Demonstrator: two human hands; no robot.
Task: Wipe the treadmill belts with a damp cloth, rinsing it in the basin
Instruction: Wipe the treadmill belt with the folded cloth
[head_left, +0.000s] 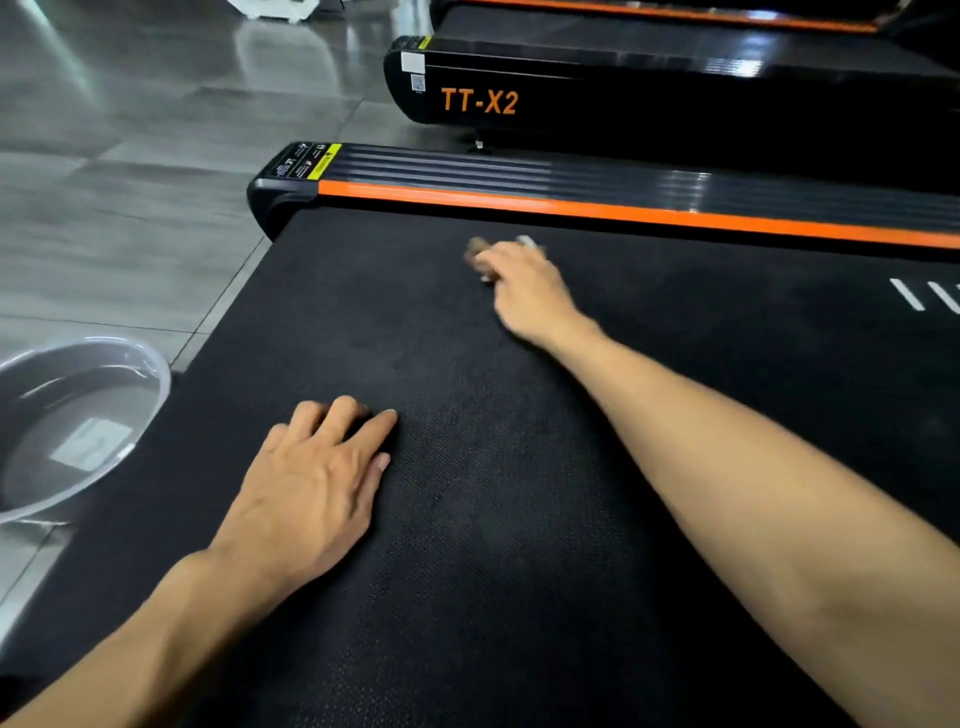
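A black textured treadmill belt (467, 519) fills the lower view. My left hand (317, 478) rests flat on it, fingers spread and fairly straight. My right hand (524, 291) reaches far across the belt near the orange side rail (571, 208) and presses down on a small brownish cloth (480, 254), which is blurred and mostly hidden under the fingers. A clear plastic basin (150, 384) holding water sits on the floor at the left, beside the belt's edge.
A second black treadmill marked TT-X2 (519, 98) stands beyond the rail, and a third one (675, 15) at the top edge. Grey glossy floor tiles (130, 156) spread to the left. White stripe marks (914, 296) show on the belt at the right.
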